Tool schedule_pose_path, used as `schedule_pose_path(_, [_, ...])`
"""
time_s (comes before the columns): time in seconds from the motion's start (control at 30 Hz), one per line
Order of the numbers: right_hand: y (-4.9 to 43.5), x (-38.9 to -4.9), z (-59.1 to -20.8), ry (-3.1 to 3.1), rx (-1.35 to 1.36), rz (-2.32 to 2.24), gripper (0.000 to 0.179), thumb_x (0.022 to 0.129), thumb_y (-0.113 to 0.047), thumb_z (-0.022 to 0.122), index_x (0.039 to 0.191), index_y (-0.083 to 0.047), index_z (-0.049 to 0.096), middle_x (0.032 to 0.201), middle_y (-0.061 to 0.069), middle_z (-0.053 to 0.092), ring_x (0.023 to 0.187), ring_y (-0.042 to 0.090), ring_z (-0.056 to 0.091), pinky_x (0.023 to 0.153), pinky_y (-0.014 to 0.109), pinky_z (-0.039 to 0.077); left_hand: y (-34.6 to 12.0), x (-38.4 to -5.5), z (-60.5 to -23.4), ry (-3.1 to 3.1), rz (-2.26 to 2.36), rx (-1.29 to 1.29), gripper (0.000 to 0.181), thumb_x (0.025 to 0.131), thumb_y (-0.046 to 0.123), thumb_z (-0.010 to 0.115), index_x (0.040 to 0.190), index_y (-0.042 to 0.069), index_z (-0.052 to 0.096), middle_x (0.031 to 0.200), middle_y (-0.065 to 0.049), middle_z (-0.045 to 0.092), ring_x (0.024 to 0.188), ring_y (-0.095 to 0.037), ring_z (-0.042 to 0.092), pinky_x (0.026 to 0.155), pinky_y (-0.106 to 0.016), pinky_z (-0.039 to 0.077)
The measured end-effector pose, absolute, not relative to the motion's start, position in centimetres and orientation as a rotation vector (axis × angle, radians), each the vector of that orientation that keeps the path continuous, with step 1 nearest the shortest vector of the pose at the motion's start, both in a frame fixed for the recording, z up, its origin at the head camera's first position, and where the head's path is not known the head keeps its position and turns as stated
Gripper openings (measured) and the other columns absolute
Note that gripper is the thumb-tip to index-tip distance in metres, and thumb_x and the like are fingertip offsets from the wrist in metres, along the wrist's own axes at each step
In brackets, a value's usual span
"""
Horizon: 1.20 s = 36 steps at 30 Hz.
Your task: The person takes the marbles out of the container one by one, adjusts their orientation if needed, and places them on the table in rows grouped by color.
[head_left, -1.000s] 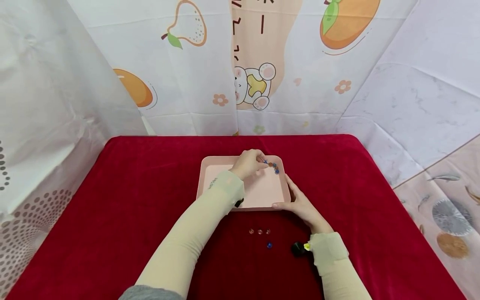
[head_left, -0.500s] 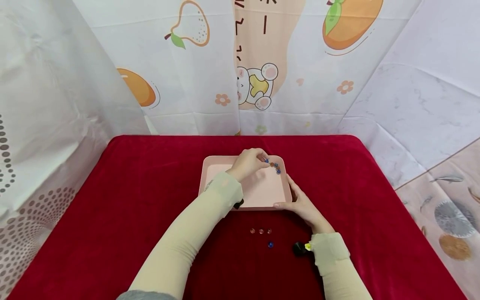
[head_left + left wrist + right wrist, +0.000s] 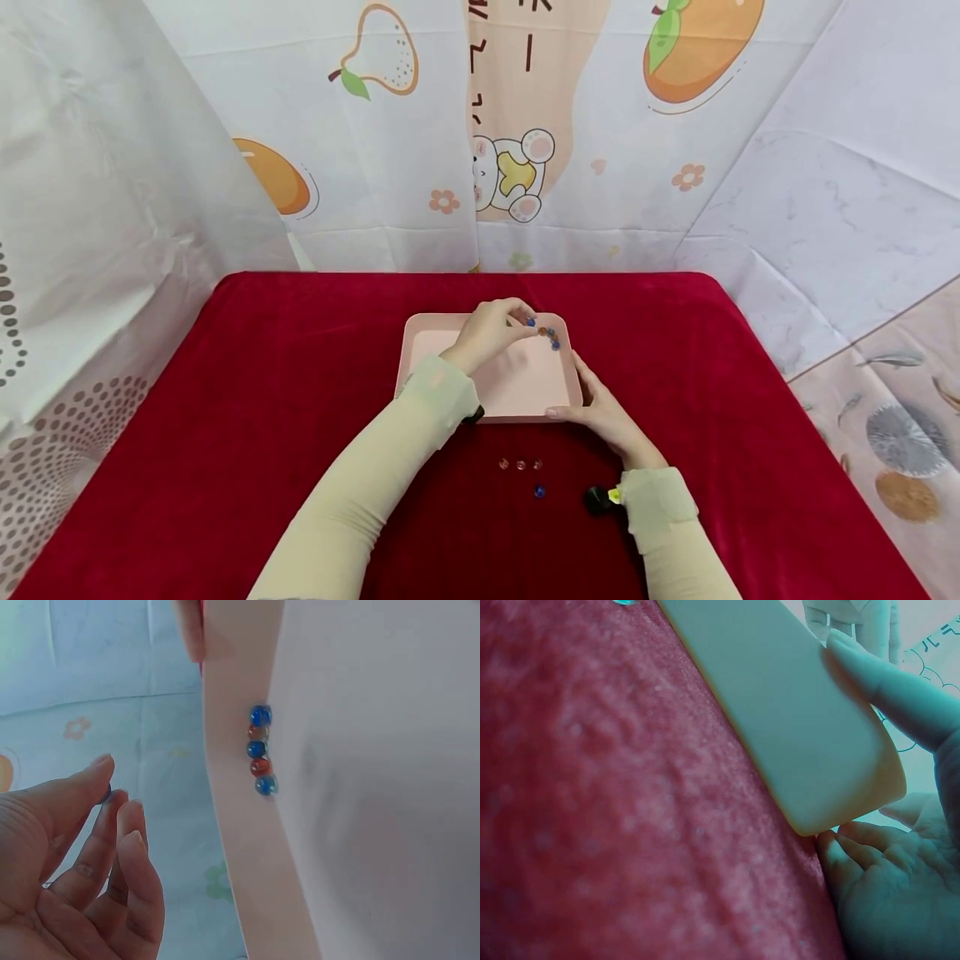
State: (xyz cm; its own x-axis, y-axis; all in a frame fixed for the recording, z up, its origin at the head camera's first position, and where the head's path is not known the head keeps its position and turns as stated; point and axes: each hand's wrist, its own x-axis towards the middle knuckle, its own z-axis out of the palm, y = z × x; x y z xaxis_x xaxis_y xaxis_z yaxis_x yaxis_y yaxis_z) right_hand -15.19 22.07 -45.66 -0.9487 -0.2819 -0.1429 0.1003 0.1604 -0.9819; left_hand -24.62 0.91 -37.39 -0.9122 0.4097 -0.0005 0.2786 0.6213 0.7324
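Pinching a blue marble (image 3: 106,796) with the left grip (image 3: 487,335), thumb and forefinger together on it. From the head camera: reaching over the far right part of a pink tray (image 3: 521,387), near the row of marbles (image 3: 551,332) inside. Kinda hard to tell held from unheld at that size. Also holding the tray's near right corner with the right grip (image 3: 603,412), thumb at the near edge, fingers along the right side. Just in front of the tray, on the red-covered table (image 3: 300,433): three clear reddish marbles (image 3: 521,464) in a line, slightly apart, plus a lone blue one (image 3: 539,492) a bit nearer. Behind it all, a printed curtain (image 3: 390,150).

Over to the left wrist view: clearly clamped, showing only a bit of blue between the fingertips. Against the tray wall, five marbles in a row: blue, brownish, blue, red, blue.

Right wrist view: clamped on the tray corner, thumb over the rim, fingers around the outside. Mostly blurry red cloth (image 3: 615,810) on the left.
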Motion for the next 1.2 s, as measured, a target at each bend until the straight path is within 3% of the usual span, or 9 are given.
schedule_pose_path(0.47, [22.0, -15.2, -45.9, 2.139, -0.185, -1.864, 0.105, 0.085, -0.013, 0.077, 0.160, -0.033, 0.005, 0.165, 0.002, 0.020, 0.139, 0.028, 0.039, 0.105, 0.026, 0.037, 0.8, -22.1, -38.2, 2.618, 1.321, 0.566, 0.024, 0.093, 0.031, 0.070, 0.112, 0.018, 0.070, 0.107, 0.004, 0.071, 0.088, -0.016, 0.062, 0.076, -0.031, 0.052])
schedule_pose_path(0.7, [22.0, -15.1, -45.7, 2.147, -0.176, -1.865, 0.105, 0.086, -0.012, 0.076, 0.160, -0.030, 0.004, 0.166, 0.004, 0.017, 0.141, 0.031, 0.036, 0.114, 0.048, 0.030, 0.9, -20.7, -38.3, 2.572, 1.449, 0.575, 0.022, 0.090, 0.030, 0.073, 0.110, 0.020, 0.073, 0.102, 0.006, 0.072, 0.083, -0.014, 0.062, 0.075, -0.030, 0.051])
schedule_pose_path(0.83, [21.9, -15.1, -45.7, 2.143, -0.175, -1.872, 0.104, 0.086, -0.010, 0.075, 0.160, -0.030, 0.004, 0.166, 0.003, 0.014, 0.142, 0.031, 0.033, 0.115, 0.050, 0.027, 0.7, -19.8, -38.3, 2.565, 1.498, 0.571, 0.022, 0.089, 0.028, 0.074, 0.109, 0.020, 0.073, 0.102, 0.004, 0.073, 0.079, -0.013, 0.062, 0.071, -0.029, 0.051])
schedule_pose_path(0.97, [21.9, -15.0, -45.6, 2.150, -0.171, -1.859, 0.105, 0.087, -0.011, 0.075, 0.160, -0.029, 0.003, 0.167, 0.003, 0.012, 0.143, 0.031, 0.032, 0.114, 0.048, 0.028, 0.5, -19.0, -38.5, 2.566, 1.512, 0.535, 0.024, 0.089, 0.030, 0.075, 0.110, 0.019, 0.073, 0.105, 0.004, 0.073, 0.080, -0.011, 0.063, 0.069, -0.027, 0.052])
schedule_pose_path(1.2, [22.0, -14.8, -45.3, 2.149, -0.149, -1.837, 0.103, 0.088, -0.013, 0.075, 0.159, -0.036, 0.004, 0.164, 0.001, 0.022, 0.132, 0.030, 0.045, 0.102, 0.029, 0.042, 0.1, -17.7, -38.7, 2.530, 1.572, 0.515, 0.024, 0.089, 0.031, 0.075, 0.109, 0.018, 0.073, 0.102, 0.003, 0.073, 0.081, -0.013, 0.062, 0.069, -0.028, 0.052])
